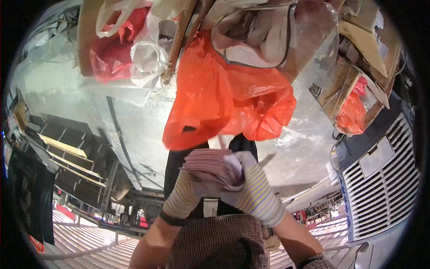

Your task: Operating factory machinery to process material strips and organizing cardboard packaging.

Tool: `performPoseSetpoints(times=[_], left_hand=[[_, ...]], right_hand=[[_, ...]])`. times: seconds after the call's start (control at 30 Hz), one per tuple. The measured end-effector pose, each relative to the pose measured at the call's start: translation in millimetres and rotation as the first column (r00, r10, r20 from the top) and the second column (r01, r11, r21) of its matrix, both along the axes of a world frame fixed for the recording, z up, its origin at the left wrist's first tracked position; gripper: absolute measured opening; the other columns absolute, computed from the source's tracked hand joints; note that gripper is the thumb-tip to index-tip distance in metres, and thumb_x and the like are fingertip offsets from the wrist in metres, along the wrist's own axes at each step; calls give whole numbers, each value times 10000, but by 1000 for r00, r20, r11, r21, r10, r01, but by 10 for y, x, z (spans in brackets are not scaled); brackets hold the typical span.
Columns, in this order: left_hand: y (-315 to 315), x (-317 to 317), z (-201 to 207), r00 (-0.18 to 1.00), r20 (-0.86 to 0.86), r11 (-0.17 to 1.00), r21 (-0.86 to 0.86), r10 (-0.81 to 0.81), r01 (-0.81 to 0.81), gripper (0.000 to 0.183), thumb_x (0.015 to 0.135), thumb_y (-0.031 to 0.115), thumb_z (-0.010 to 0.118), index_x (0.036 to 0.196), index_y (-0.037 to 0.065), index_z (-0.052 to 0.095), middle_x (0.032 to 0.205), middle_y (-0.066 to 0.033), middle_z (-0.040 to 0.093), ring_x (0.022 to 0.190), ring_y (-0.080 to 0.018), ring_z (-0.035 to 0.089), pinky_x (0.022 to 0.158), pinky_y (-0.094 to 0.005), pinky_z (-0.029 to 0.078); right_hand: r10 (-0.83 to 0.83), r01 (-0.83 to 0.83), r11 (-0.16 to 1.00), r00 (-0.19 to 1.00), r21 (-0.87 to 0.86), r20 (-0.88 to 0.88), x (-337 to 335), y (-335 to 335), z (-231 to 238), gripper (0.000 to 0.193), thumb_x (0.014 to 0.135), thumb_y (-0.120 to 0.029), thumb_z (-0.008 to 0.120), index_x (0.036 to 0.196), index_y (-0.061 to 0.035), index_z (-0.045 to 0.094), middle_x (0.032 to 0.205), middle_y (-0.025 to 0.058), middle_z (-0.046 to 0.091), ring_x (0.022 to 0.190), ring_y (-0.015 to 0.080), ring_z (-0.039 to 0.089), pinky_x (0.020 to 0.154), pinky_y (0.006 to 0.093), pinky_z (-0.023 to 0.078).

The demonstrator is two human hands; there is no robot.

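Note:
A thick stack of thin pinkish pieces [207, 165] is held low in front of my body; whether they are paper or cloth I cannot tell. My left hand [183, 190], in a striped knit glove, grips its left and lower side. My right hand [256, 188], gloved alike, is wrapped round the right end, where a paler layer curls up by the thumb. Just beyond the stack hangs a crumpled orange-red plastic bag [199, 101], apart from both hands.
Behind the orange bag sits a pale bag with a dark rim [253, 33]. Cardboard boxes with bags stand at the far left [85, 45] and far right [371, 42]. A white slatted panel [380, 170] lies to the right. Dark racks [83, 152] stand on the left.

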State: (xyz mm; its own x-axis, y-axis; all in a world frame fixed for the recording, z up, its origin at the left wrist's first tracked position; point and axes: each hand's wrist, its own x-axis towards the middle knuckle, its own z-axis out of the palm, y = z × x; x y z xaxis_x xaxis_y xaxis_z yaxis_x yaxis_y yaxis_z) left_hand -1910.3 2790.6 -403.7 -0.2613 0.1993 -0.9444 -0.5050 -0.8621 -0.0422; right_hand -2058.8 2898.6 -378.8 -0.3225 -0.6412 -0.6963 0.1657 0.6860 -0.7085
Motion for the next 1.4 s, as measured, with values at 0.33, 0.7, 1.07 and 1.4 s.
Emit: performPoseSetpoints(times=[0.33,0.7,1.07,1.4], left_hand=[[147,433,830,863,-354,895,-128,360,-426,702,885,310,593,1458,124,234,1360,-97,431,1214,-270,496,1041,-432,403],[544,1839,2583,821,-483,763,-393,304,-514,511,722,130,758,1193,38,581,1125,-83,613,1015,-197,592,931,-327,478],[889,3853,3714,248,-691,478,159,679,-864,895,679,395,819,1381,15,414,1327,-113,495,1286,-240,416,1099,-361,304],[-506,6186,3897,-92,-786,116,204,611,-972,658,752,288,778,1279,2,505,1111,-88,634,1015,-200,612,877,-339,506]], right_hand=[[-7,7,1000,1000,-11,-27,583,-52,1349,522,684,-118,804,1101,-41,499,956,98,595,817,191,606,733,325,497],[168,-158,950,986,-269,13,1566,-197,3067,603,735,-197,774,1190,16,439,1041,101,550,923,185,553,841,332,467],[940,-746,338,244,-574,237,3448,-1237,3937,480,832,-259,647,1253,-39,580,1300,149,553,1293,293,455,1101,423,314],[939,-875,221,72,-431,335,6380,-3195,4466,833,871,-564,593,1429,4,348,1437,158,418,1360,265,357,1122,387,270]])
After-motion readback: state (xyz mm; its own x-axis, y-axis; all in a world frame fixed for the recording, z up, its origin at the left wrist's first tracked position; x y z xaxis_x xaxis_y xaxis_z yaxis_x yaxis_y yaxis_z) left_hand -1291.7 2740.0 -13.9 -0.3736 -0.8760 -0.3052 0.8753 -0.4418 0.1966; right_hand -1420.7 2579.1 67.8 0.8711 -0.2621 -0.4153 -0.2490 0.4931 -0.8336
